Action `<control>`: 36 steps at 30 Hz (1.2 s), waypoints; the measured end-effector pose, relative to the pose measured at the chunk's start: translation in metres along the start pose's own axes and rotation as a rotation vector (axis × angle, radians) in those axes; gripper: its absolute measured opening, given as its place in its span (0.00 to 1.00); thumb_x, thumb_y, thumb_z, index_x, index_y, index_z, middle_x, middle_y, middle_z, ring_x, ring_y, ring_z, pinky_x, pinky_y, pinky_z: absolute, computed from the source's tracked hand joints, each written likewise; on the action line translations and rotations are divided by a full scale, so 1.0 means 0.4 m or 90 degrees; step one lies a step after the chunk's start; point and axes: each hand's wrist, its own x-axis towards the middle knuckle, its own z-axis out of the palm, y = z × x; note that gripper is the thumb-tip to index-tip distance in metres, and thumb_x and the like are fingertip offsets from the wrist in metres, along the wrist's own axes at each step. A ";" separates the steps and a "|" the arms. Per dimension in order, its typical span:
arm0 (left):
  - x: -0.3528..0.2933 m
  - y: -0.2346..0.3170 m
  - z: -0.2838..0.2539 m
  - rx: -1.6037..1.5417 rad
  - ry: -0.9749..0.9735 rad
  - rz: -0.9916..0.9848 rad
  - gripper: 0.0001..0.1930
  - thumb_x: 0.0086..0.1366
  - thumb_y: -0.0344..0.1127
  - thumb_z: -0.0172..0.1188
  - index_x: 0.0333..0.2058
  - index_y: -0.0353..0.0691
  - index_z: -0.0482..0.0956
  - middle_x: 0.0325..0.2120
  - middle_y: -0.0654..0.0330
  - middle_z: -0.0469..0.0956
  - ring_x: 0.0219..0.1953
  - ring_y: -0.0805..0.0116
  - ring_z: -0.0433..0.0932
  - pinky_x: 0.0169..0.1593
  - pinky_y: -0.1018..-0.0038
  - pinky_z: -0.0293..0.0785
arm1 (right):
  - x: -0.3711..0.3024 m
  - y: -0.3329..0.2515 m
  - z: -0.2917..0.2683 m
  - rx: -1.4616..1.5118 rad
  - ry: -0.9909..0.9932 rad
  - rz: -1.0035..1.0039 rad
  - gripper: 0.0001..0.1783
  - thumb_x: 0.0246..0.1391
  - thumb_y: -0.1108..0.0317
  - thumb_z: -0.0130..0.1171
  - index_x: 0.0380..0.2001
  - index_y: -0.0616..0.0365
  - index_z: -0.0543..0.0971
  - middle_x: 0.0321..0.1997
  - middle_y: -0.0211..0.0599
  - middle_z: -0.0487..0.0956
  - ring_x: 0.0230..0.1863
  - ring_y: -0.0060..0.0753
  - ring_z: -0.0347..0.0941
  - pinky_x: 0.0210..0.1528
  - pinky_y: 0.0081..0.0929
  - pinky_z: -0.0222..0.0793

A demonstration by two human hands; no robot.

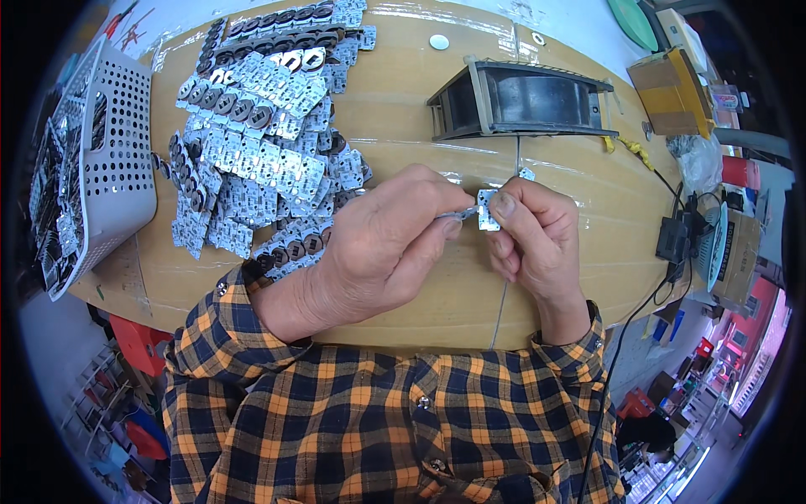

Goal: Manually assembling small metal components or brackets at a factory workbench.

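Between the thumb and fingertips of my right hand (537,231) is a small whitish circuit board (485,212) with dark marks, held upright over the table. My left hand (390,231) is closed in a pinch on a thin grey-blue piece (456,215), mostly covered by the fingers, so its kind is unclear. The tip of that piece meets the left edge of the board, or comes very close to it. To the left of my left hand lies a large heap of circuit board panels (252,160), several bearing round dark parts.
A grey perforated basket (122,168) full of boards stands at the left. A black fan (537,99) sits behind my right hand, with a yellow cord (625,149) beside it. A cardboard box (672,91) and a black adapter (673,238) with cables are on the right. One small board piece (526,174) lies beyond my right hand.
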 end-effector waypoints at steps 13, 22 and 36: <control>-0.002 0.026 -0.010 -0.369 -0.080 -0.335 0.10 0.66 0.24 0.56 0.46 0.30 0.75 0.35 0.59 0.79 0.30 0.77 0.79 0.30 0.84 0.76 | -0.044 -0.041 -0.067 -0.681 0.134 -0.374 0.06 0.56 0.78 0.57 0.25 0.67 0.74 0.18 0.36 0.69 0.19 0.22 0.65 0.22 0.22 0.58; 0.002 0.020 -0.020 -0.383 -0.092 -0.379 0.10 0.66 0.26 0.58 0.45 0.31 0.74 0.33 0.60 0.79 0.29 0.78 0.79 0.29 0.84 0.76 | -0.050 -0.056 -0.022 -0.674 0.167 -0.343 0.04 0.53 0.82 0.59 0.25 0.67 0.76 0.17 0.33 0.68 0.18 0.21 0.63 0.21 0.19 0.54; -0.003 0.015 -0.017 -0.423 -0.116 -0.364 0.09 0.66 0.26 0.58 0.44 0.31 0.75 0.34 0.58 0.80 0.30 0.78 0.80 0.29 0.85 0.77 | -0.028 -0.050 -0.011 -0.447 -0.083 -0.342 0.04 0.55 0.77 0.59 0.27 0.66 0.78 0.19 0.35 0.72 0.20 0.27 0.67 0.23 0.25 0.59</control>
